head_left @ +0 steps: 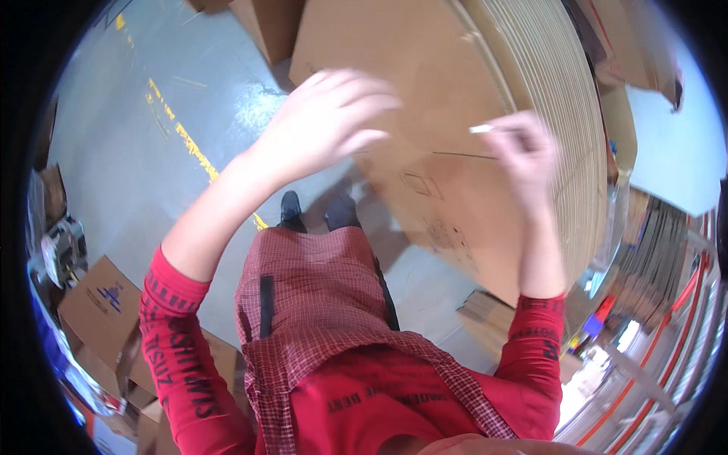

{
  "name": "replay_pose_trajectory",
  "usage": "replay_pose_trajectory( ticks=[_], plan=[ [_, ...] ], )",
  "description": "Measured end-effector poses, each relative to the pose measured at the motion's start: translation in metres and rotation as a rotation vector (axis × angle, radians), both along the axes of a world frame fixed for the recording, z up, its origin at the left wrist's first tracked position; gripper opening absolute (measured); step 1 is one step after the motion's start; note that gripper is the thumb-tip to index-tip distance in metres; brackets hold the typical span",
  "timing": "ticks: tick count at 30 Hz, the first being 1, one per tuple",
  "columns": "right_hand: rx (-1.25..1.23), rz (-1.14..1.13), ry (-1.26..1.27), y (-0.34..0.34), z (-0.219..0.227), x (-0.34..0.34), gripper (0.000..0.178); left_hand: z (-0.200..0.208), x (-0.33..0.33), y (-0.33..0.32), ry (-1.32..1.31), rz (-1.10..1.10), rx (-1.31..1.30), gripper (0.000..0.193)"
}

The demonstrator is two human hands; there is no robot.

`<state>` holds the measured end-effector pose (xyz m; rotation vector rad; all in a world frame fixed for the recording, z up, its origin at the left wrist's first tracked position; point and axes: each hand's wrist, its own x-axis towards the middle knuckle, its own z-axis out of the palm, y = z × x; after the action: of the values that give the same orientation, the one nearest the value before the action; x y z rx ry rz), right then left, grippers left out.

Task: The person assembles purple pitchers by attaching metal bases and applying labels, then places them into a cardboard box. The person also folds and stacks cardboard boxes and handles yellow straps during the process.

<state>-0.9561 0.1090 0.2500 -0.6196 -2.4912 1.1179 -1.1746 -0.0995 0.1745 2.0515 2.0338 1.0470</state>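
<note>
A tall stack of flat cardboard sheets (447, 91) fills the upper middle, its layered edges turned to the right. Over its left side my left hand (334, 114) is raised, blurred, with thumb and fingers apart and nothing seen between them. My right hand (523, 148) pinches a small white piece (480, 129) between thumb and fingertips, above the top sheet. What the white piece is, I cannot make out. A dark straight line, a slit or a mark, runs across the top sheet beside my right hand.
Cardboard boxes (98, 311) stand at the lower left, and another box (267, 26) touches the stack's far side. More flattened cardboard (652, 250) is piled at the right, beside orange and white rails (671, 356). A worn yellow line (193, 148) crosses the grey floor.
</note>
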Motion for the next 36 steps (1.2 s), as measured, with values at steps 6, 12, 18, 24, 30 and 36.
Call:
replay_pose_trajectory(
  ticks=[6, 12, 18, 24, 30, 36],
  plan=[
    [0.867, 0.707, -0.934, 0.005, -0.297, -0.061, 0.010, -0.089, 0.082, -0.148, -0.514, 0.340, -0.611, 0.029],
    [1.022, 0.990, -0.924, 0.070, -0.362, -0.060, 0.015, -0.111, 0.198, -0.194, -0.723, 0.620, -0.740, 0.030],
    [0.975, 0.871, -1.003, 0.075, -0.294, -0.011, 0.016, -0.082, 0.218, -0.142, -0.722, 0.603, -0.622, 0.027],
    [-0.012, 0.683, -0.948, 0.019, -0.229, 0.142, 0.024, -0.070, 0.229, -0.136, -0.641, 0.600, -0.740, 0.028],
    [-0.539, -0.215, -0.274, 0.024, -0.106, 0.192, 0.014, -0.084, 0.189, -0.092, -0.417, 0.335, -0.809, 0.030],
    [-0.468, -0.722, 0.313, 0.025, -0.030, 0.284, 0.017, -0.057, 0.141, 0.034, -0.012, -0.030, -0.514, 0.031]
  ],
)
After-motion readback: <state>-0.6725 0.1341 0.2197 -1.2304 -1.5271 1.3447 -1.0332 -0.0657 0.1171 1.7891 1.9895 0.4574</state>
